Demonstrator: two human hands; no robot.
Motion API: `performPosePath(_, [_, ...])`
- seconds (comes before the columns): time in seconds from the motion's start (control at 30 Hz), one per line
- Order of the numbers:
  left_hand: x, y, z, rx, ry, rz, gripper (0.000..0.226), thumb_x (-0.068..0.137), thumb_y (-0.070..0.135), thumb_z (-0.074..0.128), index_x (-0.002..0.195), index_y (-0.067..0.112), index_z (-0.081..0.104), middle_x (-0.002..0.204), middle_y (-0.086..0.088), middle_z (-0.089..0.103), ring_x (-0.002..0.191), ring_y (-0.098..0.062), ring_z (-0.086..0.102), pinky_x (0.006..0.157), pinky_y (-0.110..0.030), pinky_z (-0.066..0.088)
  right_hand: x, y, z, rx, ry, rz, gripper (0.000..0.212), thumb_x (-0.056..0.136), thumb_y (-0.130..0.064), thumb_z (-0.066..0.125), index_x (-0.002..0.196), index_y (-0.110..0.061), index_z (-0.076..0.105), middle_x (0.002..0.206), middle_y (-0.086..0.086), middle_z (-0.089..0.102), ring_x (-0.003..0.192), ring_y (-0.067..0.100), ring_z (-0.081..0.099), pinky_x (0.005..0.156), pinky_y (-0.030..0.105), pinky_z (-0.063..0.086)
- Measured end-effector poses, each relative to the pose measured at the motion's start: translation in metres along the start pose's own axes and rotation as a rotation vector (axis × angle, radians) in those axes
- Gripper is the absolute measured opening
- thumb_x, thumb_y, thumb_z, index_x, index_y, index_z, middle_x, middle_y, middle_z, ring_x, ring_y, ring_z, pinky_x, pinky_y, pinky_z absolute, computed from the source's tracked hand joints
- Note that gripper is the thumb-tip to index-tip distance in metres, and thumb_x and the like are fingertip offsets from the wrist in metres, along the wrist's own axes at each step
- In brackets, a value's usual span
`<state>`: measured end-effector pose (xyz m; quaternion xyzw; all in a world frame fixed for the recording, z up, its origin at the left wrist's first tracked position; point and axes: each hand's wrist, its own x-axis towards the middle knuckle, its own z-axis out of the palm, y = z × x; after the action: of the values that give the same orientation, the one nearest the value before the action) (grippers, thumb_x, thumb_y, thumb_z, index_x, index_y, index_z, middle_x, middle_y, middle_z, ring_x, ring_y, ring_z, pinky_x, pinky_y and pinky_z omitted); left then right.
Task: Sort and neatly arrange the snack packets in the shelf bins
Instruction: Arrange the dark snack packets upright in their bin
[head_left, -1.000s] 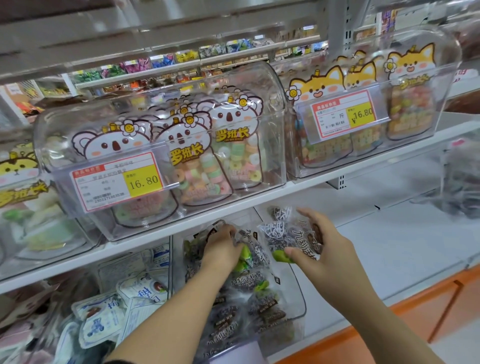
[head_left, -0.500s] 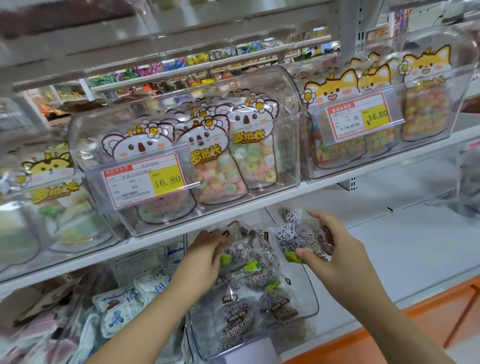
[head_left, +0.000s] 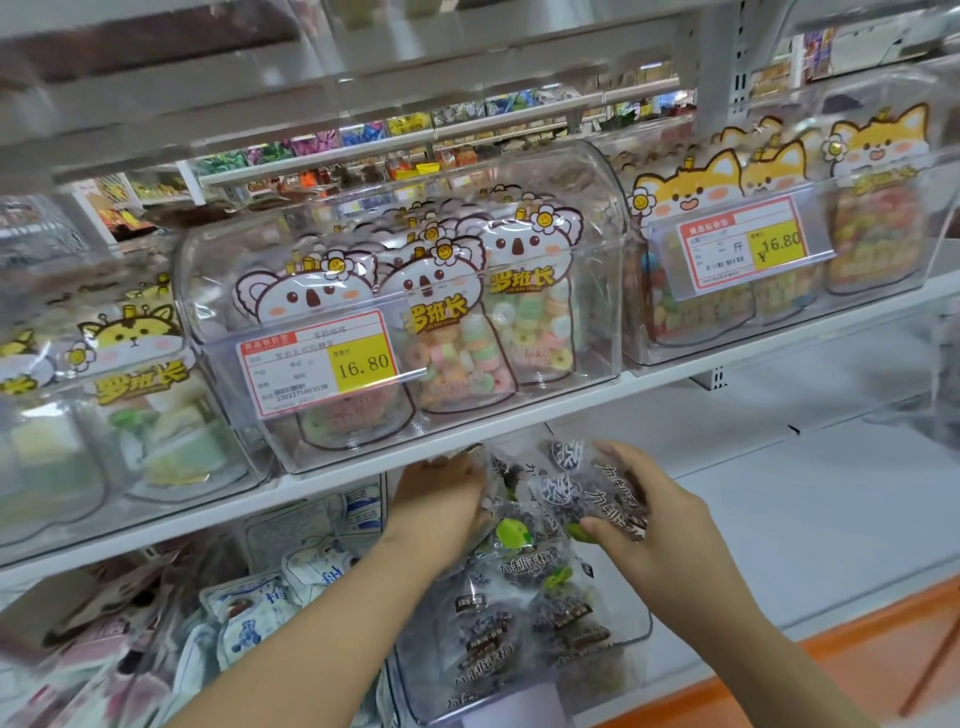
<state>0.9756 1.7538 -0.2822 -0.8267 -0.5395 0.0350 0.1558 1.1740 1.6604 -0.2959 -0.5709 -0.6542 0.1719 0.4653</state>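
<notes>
A clear bin (head_left: 631, 631) on the lower shelf holds several dark plum snack packets (head_left: 524, 571) with green leaf marks. My right hand (head_left: 660, 525) grips a couple of these packets (head_left: 597, 499) at the bin's back right, holding them upright. My left hand (head_left: 441, 493) reaches in under the upper shelf edge at the bin's back left, fingers pressed against the packets there; whether it grips one is hidden.
The shelf above carries clear bins of koala candy bags (head_left: 452, 332), fox candy bags (head_left: 779, 249) and bee bags (head_left: 135, 395), with price tags (head_left: 317, 364). Blue-and-white packets (head_left: 270, 613) fill the bin to the left. Bare white shelf (head_left: 805, 509) lies right, with an orange edge (head_left: 857, 654).
Both hands have lifted and pushed deeper toward the back of the bin. My view has swung, so the bins now sit further right and lower in the frame.
</notes>
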Motion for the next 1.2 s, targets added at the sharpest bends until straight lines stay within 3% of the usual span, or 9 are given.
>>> performPosePath(0.17, [0.010,0.008,-0.005,-0.185,-0.182,-0.104,0.040,0.092,0.012,0.049,0.132,0.019,0.046,0.095,-0.007,0.063,0.081,-0.025,0.062,0.078,-0.036,0.054,0.001,0.000,-0.001,-0.004,-0.006,-0.006,0.060,0.081,-0.020,0.073,0.130,-0.037,0.044,0.102,-0.037,0.048,0.098,-0.001,0.055,0.079,0.012,0.041])
performPosePath(0.23, [0.015,0.010,-0.009,0.013,-0.236,-0.071,0.049,0.089,-0.002,0.049,0.136,0.013,0.044,0.105,-0.008,0.062,0.088,-0.025,0.061,0.083,-0.035,0.052,0.001,0.001,-0.002,-0.007,-0.016,0.001,0.060,0.081,-0.020,0.072,0.131,-0.038,0.043,0.102,-0.040,0.046,0.098,-0.003,0.053,0.079,0.009,0.039])
performPosePath(0.4, [0.012,0.011,-0.009,0.208,-0.320,-0.028,0.034,0.088,-0.001,0.055,0.122,0.003,0.054,0.110,-0.009,0.061,0.089,-0.022,0.060,0.083,-0.032,0.049,0.000,0.001,-0.003,0.007,-0.023,0.011,0.060,0.081,-0.020,0.072,0.131,-0.037,0.043,0.103,-0.035,0.050,0.099,0.000,0.054,0.077,0.008,0.039])
performPosePath(0.57, [0.000,-0.003,-0.009,0.191,-0.217,-0.057,0.027,0.088,-0.007,0.049,0.109,0.006,0.059,0.098,-0.007,0.064,0.082,-0.023,0.063,0.070,-0.031,0.047,0.000,0.001,-0.005,0.012,-0.025,0.011,0.060,0.082,-0.020,0.072,0.131,-0.039,0.042,0.102,-0.039,0.045,0.097,-0.002,0.051,0.075,0.001,0.037])
performPosePath(0.83, [-0.019,-0.014,-0.018,-0.182,0.042,-0.205,0.012,0.100,0.018,0.037,0.109,0.012,0.042,0.075,0.003,0.050,0.062,-0.016,0.048,0.061,-0.028,0.035,-0.001,-0.001,-0.001,0.010,-0.038,0.019,0.061,0.082,-0.021,0.072,0.132,-0.038,0.042,0.103,-0.036,0.048,0.097,-0.002,0.051,0.076,0.005,0.036])
performPosePath(0.93, [-0.018,-0.005,-0.005,-0.294,0.042,-0.184,0.017,0.099,0.020,0.040,0.111,0.009,0.040,0.087,-0.001,0.062,0.068,-0.018,0.056,0.061,-0.030,0.043,-0.001,-0.003,-0.001,0.016,-0.041,0.012,0.060,0.081,-0.019,0.072,0.126,-0.044,0.040,0.101,-0.042,0.043,0.095,-0.003,0.051,0.075,0.005,0.037])
performPosePath(1.07, [-0.015,0.012,0.014,-0.518,0.020,-0.164,0.008,0.093,0.010,0.046,0.101,0.009,0.045,0.092,-0.008,0.063,0.080,-0.021,0.064,0.079,-0.035,0.051,0.000,-0.004,-0.001,0.016,-0.035,0.012,0.061,0.081,-0.020,0.072,0.120,-0.048,0.035,0.101,-0.042,0.042,0.096,-0.002,0.050,0.075,0.007,0.037])
performPosePath(1.13, [-0.016,0.015,0.018,-0.643,-0.083,-0.211,0.020,0.089,0.004,0.051,0.103,0.015,0.041,0.095,-0.007,0.062,0.085,-0.022,0.063,0.081,-0.037,0.051,0.000,-0.003,-0.001,0.019,-0.036,0.024,0.060,0.081,-0.020,0.072,0.124,-0.045,0.039,0.102,-0.039,0.045,0.097,-0.001,0.051,0.076,0.006,0.038])
performPosePath(1.2, [-0.017,0.013,0.021,-0.734,-0.226,-0.251,0.053,0.088,0.001,0.052,0.131,0.021,0.029,0.095,-0.005,0.059,0.078,-0.019,0.059,0.070,-0.036,0.050,0.000,-0.002,-0.001,0.019,-0.042,0.033,0.060,0.081,-0.020,0.073,0.130,-0.037,0.043,0.105,-0.031,0.052,0.100,0.002,0.055,0.080,0.012,0.040])
